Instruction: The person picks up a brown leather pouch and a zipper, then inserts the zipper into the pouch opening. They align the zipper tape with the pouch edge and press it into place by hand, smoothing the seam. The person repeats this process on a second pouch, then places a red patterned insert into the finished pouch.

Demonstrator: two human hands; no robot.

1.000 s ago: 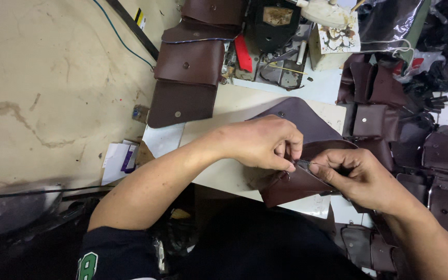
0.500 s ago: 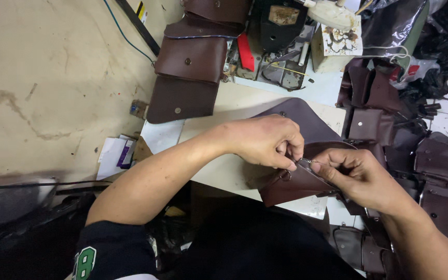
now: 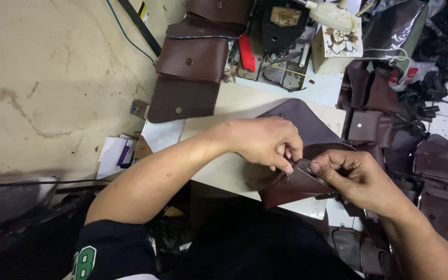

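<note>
Centrally, both hands meet over a dark brown leather pouch [image 3: 291, 189] at the near edge of the pale table [image 3: 234, 103]. Left hand [image 3: 265, 141] fingers pinch its top edge beside the zipper; right hand [image 3: 356, 173], at three o'clock, grips the same edge. Finished pouches [image 3: 190, 59] lie at eleven o'clock.

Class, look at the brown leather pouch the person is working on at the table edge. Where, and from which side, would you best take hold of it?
Probably the pouch at its near open edge, where both the left hand and right hand already pinch it. Come from the person's side: that edge overhangs the table, leaving room for fingers underneath.
</note>
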